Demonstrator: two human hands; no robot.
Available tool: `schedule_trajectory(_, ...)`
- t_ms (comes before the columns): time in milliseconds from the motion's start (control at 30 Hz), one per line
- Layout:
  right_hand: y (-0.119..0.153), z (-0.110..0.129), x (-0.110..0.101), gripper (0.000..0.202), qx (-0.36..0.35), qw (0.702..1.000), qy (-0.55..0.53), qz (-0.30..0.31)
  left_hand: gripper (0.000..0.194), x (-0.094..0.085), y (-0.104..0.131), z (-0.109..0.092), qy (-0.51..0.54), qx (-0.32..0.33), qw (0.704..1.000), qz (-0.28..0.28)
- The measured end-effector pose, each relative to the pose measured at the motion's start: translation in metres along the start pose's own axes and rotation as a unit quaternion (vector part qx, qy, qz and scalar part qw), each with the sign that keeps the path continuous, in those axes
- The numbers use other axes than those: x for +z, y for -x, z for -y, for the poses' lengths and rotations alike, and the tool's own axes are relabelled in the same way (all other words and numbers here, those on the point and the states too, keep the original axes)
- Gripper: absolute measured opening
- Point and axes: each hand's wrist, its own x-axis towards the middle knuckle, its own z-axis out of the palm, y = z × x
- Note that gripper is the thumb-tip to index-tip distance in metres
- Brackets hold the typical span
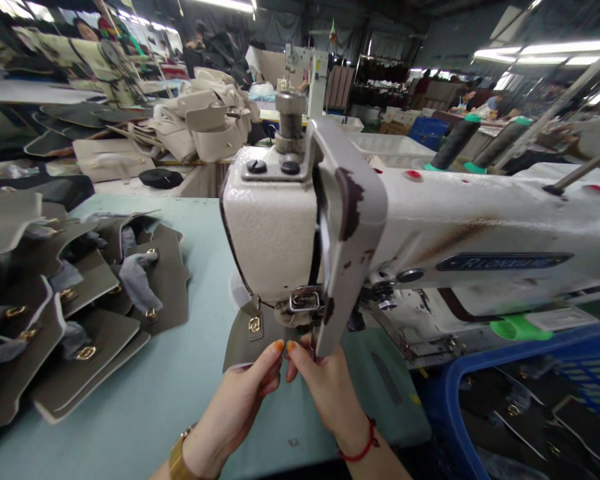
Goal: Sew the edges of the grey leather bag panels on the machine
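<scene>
A dark grey leather bag panel (pixel 240 340) lies under the head of a white sewing machine (pixel 275 227). It bears a gold metal fitting on a small stitched patch. My left hand (pixel 245 397) pinches the panel's near edge between thumb and fingers. Close beside it, my right hand (pixel 325 387) also grips that edge, thumb on top, just below the machine's grey lever (pixel 350 220). The two thumb tips almost meet. The machine hides the needle area and the far part of the panel. Both hands' fingertips are partly out of sight.
Grey bag pieces (pixel 90 333) with gold fittings heap on the left of the green table (pixel 190 400). A blue plastic basket (pixel 440 407) with similar pieces stands at right. Beige bags (pixel 205 120) pile up behind. Two thread spools (pixel 455 143) stand behind the machine arm; people sit farther back.
</scene>
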Motion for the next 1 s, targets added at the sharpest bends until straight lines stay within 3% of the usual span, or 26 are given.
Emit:
schedule_trajectory(367, -0.014, -0.002, 0.004, 0.031, -0.026, 1.0, -0.003, -0.012, 0.045, -0.003, -0.022, -0.014, -0.058, 0.031, 0.998, -0.008)
schedule_trajectory(533, -0.014, 0.0, 0.006, 0.035, -0.003, 1.0, -0.001, -0.026, 0.047, -0.003, -0.028, -0.022, -0.075, 0.046, 0.996, -0.016)
schedule_trajectory(700, -0.007, -0.005, 0.004, 0.025, 0.028, 0.999, -0.018, -0.015, 0.049, 0.0, -0.032, -0.027, -0.098, 0.053, 0.993, -0.026)
schedule_trajectory(833, -0.001, -0.013, 0.004, 0.033, 0.038, 0.999, -0.024, -0.009, 0.049, 0.0, -0.034, -0.028, -0.118, 0.067, 0.99, -0.028)
schedule_trajectory(1000, 0.004, -0.023, 0.007, 0.019, 0.064, 0.996, -0.055, 0.009, 0.051, 0.003, -0.035, -0.025, -0.102, 0.087, 0.991, -0.029)
